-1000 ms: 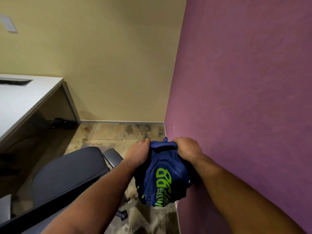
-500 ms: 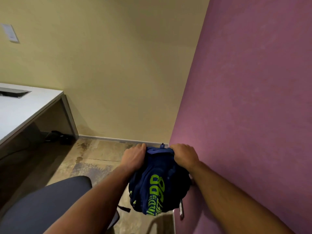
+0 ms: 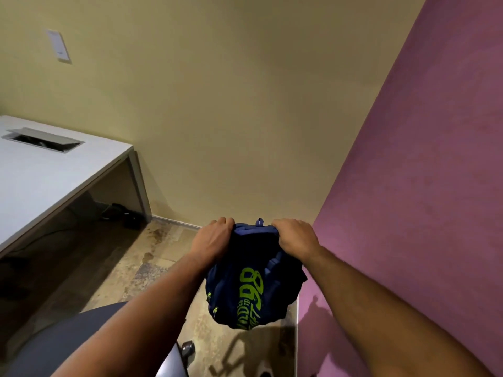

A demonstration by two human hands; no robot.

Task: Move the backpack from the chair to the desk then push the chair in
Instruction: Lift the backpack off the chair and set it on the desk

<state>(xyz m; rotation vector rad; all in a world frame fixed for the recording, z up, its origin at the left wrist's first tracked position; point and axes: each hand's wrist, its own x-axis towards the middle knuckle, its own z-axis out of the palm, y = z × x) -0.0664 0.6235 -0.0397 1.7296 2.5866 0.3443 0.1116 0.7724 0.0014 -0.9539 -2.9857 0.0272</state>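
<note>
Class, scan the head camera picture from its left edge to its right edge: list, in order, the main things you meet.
Desk → wall plate → chair → left hand → backpack → right hand → purple wall.

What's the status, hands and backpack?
Left hand and right hand grip backpack top. Backpack airborne beside chair. Desk left, path clear.
</note>
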